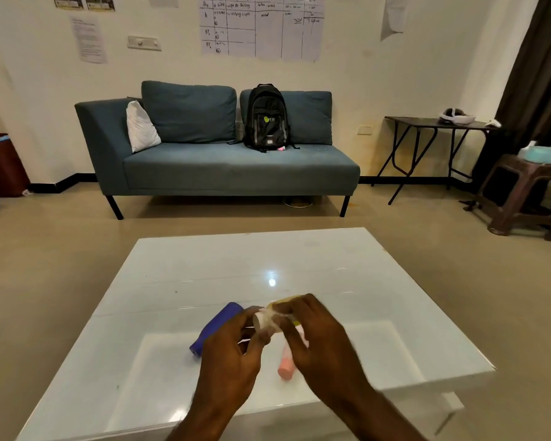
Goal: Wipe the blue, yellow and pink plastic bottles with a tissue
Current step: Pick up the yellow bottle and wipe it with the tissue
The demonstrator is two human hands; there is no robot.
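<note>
Yellow plastic bottle (279,304) is gripped by the left hand (233,354), white tissue (272,318) clamped round it by the right hand (315,342).

Left hand (233,351) and right hand (315,335) close together, forearms converging, fingers (299,307) of both curled.

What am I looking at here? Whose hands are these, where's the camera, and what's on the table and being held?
No machine here: these are a person's two bare hands, filmed by one camera worn on their head, looking forward and down. The left hand grips one end of a yellow bottle; the right hand wraps a tissue round it, though blur hides detail. On the white table a blue bottle lies on its side at left, and a pink bottle lies partly hidden behind the right hand.
</note>
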